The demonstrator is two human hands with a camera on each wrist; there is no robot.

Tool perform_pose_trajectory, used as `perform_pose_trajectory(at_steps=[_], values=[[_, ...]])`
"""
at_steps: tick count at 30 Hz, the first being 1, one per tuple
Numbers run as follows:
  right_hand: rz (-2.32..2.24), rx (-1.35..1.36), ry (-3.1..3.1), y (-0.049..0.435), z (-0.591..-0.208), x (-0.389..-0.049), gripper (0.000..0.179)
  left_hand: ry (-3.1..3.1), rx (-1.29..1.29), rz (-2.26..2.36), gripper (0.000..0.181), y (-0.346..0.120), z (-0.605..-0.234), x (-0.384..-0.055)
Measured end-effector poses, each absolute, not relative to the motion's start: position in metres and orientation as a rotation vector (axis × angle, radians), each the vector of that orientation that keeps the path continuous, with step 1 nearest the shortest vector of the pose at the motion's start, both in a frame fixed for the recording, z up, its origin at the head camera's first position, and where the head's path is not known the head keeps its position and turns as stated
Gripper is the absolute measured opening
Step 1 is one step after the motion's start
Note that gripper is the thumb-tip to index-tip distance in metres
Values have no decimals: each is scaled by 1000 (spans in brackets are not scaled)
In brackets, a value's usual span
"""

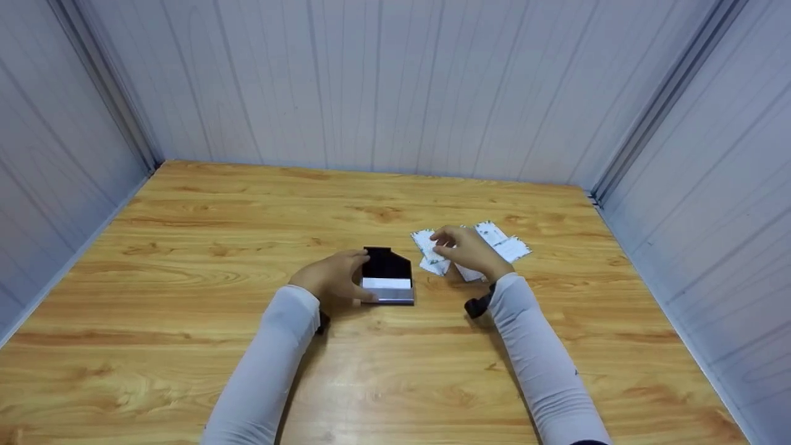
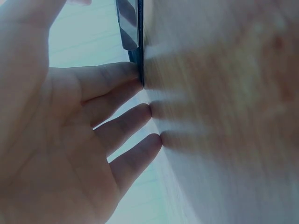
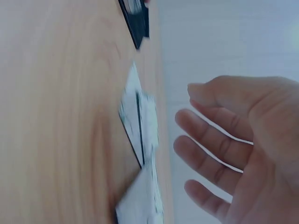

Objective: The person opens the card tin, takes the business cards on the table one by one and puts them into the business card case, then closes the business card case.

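A black plate with a silver metal strip along its front (image 1: pixel 387 290) lies flat on the table, probably a card holder. My left hand (image 1: pixel 330 275) is at its left side, thumb over the front strip and index finger by the back left corner. In the left wrist view, the fingers (image 2: pixel 121 123) are fairly straight; the index finger meets the plate's edge (image 2: pixel 141 56) and other fingertips are down at the tabletop. Several white cards with green-patterned borders (image 1: pixel 511 248) lie overlapping to the right. Above them hovers my right hand (image 1: pixel 473 250), fingers loosely bent and holding nothing.
The wood-grain table (image 1: pixel 235 235) carries the plate and the cards. Pale panelled walls (image 1: pixel 371 86) stand behind it and on both sides. A dark wrist camera (image 1: pixel 479 304) sits under the right wrist, close to the cards.
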State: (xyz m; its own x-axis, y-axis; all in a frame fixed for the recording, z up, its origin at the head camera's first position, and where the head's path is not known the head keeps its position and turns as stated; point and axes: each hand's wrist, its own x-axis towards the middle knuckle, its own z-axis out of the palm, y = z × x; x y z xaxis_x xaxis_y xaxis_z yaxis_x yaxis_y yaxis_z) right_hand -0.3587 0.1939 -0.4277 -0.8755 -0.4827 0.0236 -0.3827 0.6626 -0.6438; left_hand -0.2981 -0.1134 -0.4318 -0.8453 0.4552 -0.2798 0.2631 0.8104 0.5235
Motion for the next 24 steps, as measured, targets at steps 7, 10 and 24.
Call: perform_pose_trajectory(at_steps=[7, 10, 24], values=[[-1077, -549, 2768, 214, -424, -363, 37, 2607, 530, 636, 102, -113, -432, -298], [-1101, -496, 2766, 219, -424, -365, 40, 2607, 535, 633, 102, -113, -430, -297], [-853, -127, 2927, 246, -429, -369, 63, 2609, 494, 618, 102, -113, -430, -296]])
